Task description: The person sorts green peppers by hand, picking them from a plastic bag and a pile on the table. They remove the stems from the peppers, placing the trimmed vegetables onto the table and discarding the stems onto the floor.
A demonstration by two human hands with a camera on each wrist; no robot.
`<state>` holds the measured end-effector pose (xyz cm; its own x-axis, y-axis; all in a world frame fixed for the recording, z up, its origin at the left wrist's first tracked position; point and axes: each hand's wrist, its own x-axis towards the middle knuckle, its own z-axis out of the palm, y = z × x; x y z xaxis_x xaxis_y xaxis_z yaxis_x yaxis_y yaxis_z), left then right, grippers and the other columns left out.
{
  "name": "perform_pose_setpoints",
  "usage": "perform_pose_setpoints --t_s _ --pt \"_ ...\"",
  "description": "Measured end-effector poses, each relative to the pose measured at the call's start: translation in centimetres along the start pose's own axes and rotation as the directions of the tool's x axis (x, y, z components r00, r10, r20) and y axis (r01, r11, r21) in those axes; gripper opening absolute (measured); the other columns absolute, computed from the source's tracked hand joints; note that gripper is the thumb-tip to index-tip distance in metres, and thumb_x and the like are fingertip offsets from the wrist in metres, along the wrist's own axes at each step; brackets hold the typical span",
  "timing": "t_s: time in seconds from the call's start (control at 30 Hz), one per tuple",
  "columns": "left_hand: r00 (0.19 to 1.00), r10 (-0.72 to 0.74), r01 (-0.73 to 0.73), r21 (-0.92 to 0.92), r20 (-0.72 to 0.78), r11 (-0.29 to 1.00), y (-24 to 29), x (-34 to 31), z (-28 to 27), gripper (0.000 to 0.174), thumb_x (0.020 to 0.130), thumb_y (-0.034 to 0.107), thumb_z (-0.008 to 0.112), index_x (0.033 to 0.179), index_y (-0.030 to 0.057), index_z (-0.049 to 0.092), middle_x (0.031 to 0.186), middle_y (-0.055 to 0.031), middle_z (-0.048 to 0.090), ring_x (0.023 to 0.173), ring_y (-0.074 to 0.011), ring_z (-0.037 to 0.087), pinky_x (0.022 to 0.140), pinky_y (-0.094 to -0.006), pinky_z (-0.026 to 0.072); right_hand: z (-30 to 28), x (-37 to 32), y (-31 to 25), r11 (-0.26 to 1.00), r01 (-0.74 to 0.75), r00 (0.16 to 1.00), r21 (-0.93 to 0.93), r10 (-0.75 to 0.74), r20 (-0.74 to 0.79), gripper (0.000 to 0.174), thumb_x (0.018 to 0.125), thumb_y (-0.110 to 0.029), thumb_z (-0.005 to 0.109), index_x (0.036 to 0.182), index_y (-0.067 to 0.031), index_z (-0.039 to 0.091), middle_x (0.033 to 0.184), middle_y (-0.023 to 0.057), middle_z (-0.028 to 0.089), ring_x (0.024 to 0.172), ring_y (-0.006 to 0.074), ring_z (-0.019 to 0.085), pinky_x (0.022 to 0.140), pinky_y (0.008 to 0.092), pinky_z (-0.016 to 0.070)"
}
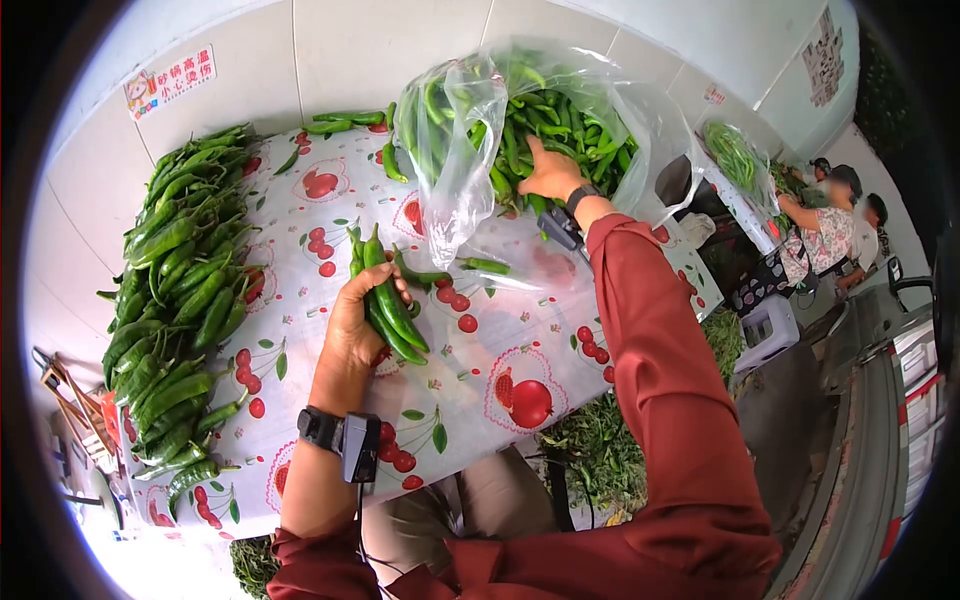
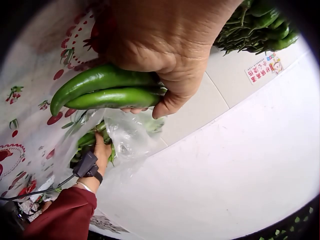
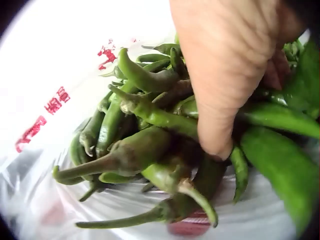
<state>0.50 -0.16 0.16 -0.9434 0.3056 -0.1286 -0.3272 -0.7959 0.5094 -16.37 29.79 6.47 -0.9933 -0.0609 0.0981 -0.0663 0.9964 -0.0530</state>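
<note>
My left hand (image 1: 350, 320) grips a small bunch of long green chili peppers (image 1: 398, 305) above the tablecloth, their tips toward me. In the left wrist view, two of these glossy peppers (image 2: 107, 97) stick out past the thumb. My right hand (image 1: 553, 174) reaches into a clear plastic bag (image 1: 455, 200) heaped with green peppers (image 1: 575, 125). Seen from the right wrist, the thumb (image 3: 216, 137) points down among the bagged peppers (image 3: 142, 150), its tip against one. The other fingers are mostly hidden, and I cannot tell whether they grasp a pepper.
A long stacked row of green peppers (image 1: 175, 270) lines the table's left side. Loose peppers (image 1: 390, 160) lie near the bag, on a cherry-patterned tablecloth (image 1: 460, 395). A tiled wall (image 1: 385, 55) stands behind. Other people (image 1: 835, 225) sit at far right beside another bag of greens (image 1: 735, 155).
</note>
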Motion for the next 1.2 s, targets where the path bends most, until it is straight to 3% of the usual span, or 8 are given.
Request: perform_pose_setpoints --t_s 0.2,0.27,0.4,0.47,0.6,0.83,1.07,1.2 --pt "1.000 0.016 -0.016 0.014 -0.010 1.000 -0.1 0.0 0.1 0.035 0.076 0.006 0.060 0.108 0.0010 0.045 0.081 -0.0054 0.052 0.069 -0.0152 0.052 0.065 -0.0298 0.0478 1.3 -1.5 0.1 0.996 -0.007 1.000 0.090 0.009 -0.020 0.094 0.060 -0.037 0.071 0.137 -0.0115 0.022 0.109 0.0211 0.057 0.104 0.0356 0.054 0.087 0.0432 0.0421" --pt "1.000 0.015 -0.015 0.021 -0.008 1.000 -0.1 0.1 0.0 0.035 0.076 0.007 0.060 0.108 0.0010 0.045 0.081 -0.0054 0.053 0.069 -0.0154 0.052 0.065 -0.0297 0.0477 1.7 -2.0 0.7 0.990 -0.026 0.999 0.142 0.021 0.032 0.097 0.063 -0.037 0.071 0.139 -0.0120 0.016 0.119 0.0234 0.049 0.112 0.0367 0.048 0.093 0.0430 0.0375" --pt "1.000 0.016 -0.016 0.018 -0.010 1.000 0.0 0.1 0.0 0.035 0.077 0.008 0.060 0.108 0.0010 0.045 0.081 -0.0055 0.053 0.069 -0.0155 0.053 0.066 -0.0296 0.0476 1.5 -2.5 2.4 0.839 0.183 0.980 0.512 -0.197 -0.026 0.097 0.070 -0.031 0.071 0.142 -0.0115 0.008 0.138 0.0240 0.028 0.127 0.0340 0.031 0.103 0.0362 0.0275" --pt "1.000 0.019 -0.019 0.024 -0.008 1.000 0.0 0.1 -0.1 0.035 0.077 0.008 0.060 0.108 0.0009 0.045 0.082 -0.0054 0.053 0.069 -0.0154 0.053 0.066 -0.0296 0.0475 -0.1 -3.3 2.0 0.797 0.085 0.979 0.598 -0.179 0.099 0.095 0.073 -0.028 0.070 0.141 -0.0079 0.007 0.140 0.0249 0.025 0.130 0.0314 0.026 0.104 0.0350 0.0246" --pt "1.000 0.022 -0.022 0.033 0.005 0.999 -0.1 0.2 -0.4 0.033 0.077 0.008 0.060 0.107 0.0009 0.046 0.082 -0.0049 0.053 0.070 -0.0150 0.053 0.067 -0.0295 0.0475 -1.0 -3.4 1.5 0.842 0.033 0.973 0.538 -0.150 0.174 0.097 0.072 -0.031 0.071 0.141 -0.0077 0.006 0.139 0.0257 0.026 0.129 0.0324 0.029 0.104 0.0347 0.0256" --pt "1.000 0.026 -0.026 0.027 -0.005 0.999 0.0 0.2 -0.2 0.032 0.078 0.010 0.059 0.106 0.0013 0.046 0.082 -0.0047 0.053 0.070 -0.0151 0.053 0.067 -0.0294 0.0473 1.3 0.2 2.2 0.921 0.105 0.985 0.375 -0.149 0.089 0.112 0.057 -0.035 0.079 0.140 -0.0014 0.010 0.130 0.0261 0.039 0.121 0.0338 0.041 0.099 0.0327 0.0328" --pt "1.000 0.019 -0.019 0.038 0.002 0.999 0.0 0.3 -0.4 0.033 0.078 0.011 0.059 0.106 0.0013 0.046 0.083 -0.0051 0.054 0.070 -0.0158 0.053 0.068 -0.0301 0.0471 2.1 -0.3 1.5 0.900 0.048 0.998 0.434 -0.059 0.012 0.103 0.054 -0.027 0.079 0.135 0.0003 0.022 0.119 0.0249 0.049 0.110 0.0339 0.050 0.092 0.0329 0.0391" --pt "1.000 0.025 -0.026 0.048 0.016 0.999 -0.1 0.4 -0.5 0.032 0.078 0.011 0.060 0.106 0.0013 0.046 0.083 -0.0051 0.054 0.071 -0.0158 0.053 0.068 -0.0301 0.0473 1.1 -2.7 -0.5 0.836 -0.060 0.993 0.545 -0.005 0.117 0.097 0.056 -0.025 0.078 0.133 0.0009 0.025 0.113 0.0221 0.053 0.103 0.0313 0.054 0.087 0.0324 0.0418"
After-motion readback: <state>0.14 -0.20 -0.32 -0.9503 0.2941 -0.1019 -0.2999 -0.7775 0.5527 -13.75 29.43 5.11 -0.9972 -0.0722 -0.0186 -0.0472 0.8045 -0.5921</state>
